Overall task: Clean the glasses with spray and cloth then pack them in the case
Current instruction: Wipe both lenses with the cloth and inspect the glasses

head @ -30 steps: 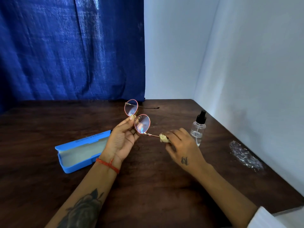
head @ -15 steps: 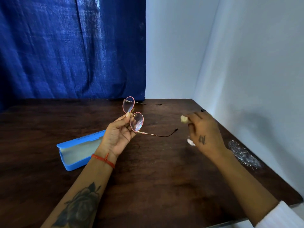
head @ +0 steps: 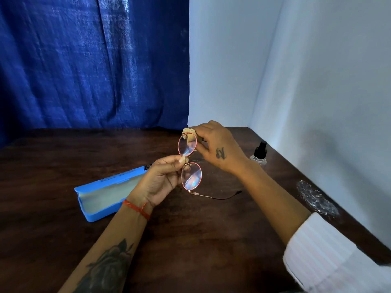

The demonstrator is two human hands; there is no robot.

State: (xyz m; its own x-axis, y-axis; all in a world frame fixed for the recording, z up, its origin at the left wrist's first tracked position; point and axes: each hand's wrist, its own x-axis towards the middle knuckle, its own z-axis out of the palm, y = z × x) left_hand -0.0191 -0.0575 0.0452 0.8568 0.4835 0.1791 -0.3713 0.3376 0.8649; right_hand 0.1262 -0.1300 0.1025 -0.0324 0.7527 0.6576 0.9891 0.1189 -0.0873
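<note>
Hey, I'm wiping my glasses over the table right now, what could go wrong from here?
The left hand pinches the glasses only at the bridge while the right hand presses the cloth on the upper lens; pushing hard could bend the thin frame. The spray bottle stands just behind the right wrist, so pulling back might knock it over.

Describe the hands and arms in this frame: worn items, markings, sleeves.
Left hand: bare forearm, red thread bracelet at the wrist, dark rose tattoo on the forearm. Right hand: small dark tattoo on its back, white ribbed sleeve pushed up the forearm.
</note>
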